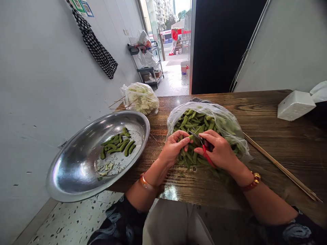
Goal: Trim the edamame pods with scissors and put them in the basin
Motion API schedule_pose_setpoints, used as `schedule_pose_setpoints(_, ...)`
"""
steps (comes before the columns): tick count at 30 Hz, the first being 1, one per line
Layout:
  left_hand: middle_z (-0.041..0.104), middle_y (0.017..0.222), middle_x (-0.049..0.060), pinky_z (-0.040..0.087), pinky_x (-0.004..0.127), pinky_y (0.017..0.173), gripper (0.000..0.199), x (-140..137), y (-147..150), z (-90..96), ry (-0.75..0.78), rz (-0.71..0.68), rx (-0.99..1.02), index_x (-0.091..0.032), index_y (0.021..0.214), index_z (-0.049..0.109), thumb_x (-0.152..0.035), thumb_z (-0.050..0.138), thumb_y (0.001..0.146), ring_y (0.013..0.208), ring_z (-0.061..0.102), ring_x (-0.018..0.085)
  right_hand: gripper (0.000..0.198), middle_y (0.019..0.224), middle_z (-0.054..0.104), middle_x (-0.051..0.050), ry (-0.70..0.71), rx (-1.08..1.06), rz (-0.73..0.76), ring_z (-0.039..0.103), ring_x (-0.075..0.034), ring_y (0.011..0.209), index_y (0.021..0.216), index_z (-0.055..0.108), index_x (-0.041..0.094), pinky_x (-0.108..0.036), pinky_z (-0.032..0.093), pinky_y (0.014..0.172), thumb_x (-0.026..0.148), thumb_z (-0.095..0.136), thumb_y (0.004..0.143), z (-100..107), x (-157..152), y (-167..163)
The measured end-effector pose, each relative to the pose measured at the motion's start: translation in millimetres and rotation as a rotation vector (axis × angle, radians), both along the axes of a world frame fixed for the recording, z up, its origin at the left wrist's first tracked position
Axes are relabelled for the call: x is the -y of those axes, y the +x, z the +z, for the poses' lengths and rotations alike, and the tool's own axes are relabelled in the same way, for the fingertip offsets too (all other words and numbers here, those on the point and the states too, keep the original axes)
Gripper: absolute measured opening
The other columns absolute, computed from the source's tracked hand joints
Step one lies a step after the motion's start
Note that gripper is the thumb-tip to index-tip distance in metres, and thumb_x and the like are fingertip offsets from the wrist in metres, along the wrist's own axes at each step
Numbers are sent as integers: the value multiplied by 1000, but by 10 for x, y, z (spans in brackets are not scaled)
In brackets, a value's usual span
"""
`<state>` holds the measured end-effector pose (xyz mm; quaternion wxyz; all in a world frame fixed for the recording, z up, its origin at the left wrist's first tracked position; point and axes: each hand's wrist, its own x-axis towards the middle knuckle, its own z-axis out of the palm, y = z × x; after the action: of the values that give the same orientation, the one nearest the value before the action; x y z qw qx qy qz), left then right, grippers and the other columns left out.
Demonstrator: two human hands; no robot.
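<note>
Red-handled scissors [208, 156] gripped in right hand [218, 148], blades pointing forward and leftward; green pod [191, 136] pinched in fingertips of left hand [174, 145], just left of scissors; left hand nearer it, pod's long axis roughly crosswise; blade contact, cannot tell; beneath and beyond hands, open plastic bag [226, 115] of pods; farther left, metal basin [73, 170] holding loose pods [118, 143].

On the left wall [38, 85], a checkered cloth [95, 44] hangs beside 2 code signs [87, 8]. A shelved cart [150, 69] bears plastic bags [146, 59]. Bagged cauliflower [143, 97], thin sticks [281, 165] and a white box [295, 106] rest on the worktop [263, 115].
</note>
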<state>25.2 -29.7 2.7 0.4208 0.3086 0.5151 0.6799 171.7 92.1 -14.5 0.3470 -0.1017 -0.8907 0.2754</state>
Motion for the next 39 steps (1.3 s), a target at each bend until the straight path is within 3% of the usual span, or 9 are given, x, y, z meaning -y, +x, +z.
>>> schedule_pose_setpoints(14,63,69,-1,34,16,45,26,6,7,15,0,-10,-60,-14,84,59,-33,74,74,46,46,2,43,97,62,-7,7,15,31,61,-18,75,109,62,18,-32,53,68,48,70,79,56,22,20)
schedule_pose_setpoints(28,58,63,-3,30,13,41,33,0,6,26,-35,16,114,-13,83,62,-33,81,65,45,43,1,36,96,66,-9,72,63,28,65,-21,82,112,64,21,-35,55,74,44,63,86,49,12,56)
schedule_pose_setpoints(39,47,57,-7,28,13,38,33,-19,-52,21,-10,48,191,-14,82,57,-36,78,67,42,38,2,32,89,65,-6,99,132,53,64,-19,75,110,65,22,-31,52,69,44,61,87,35,27,57)
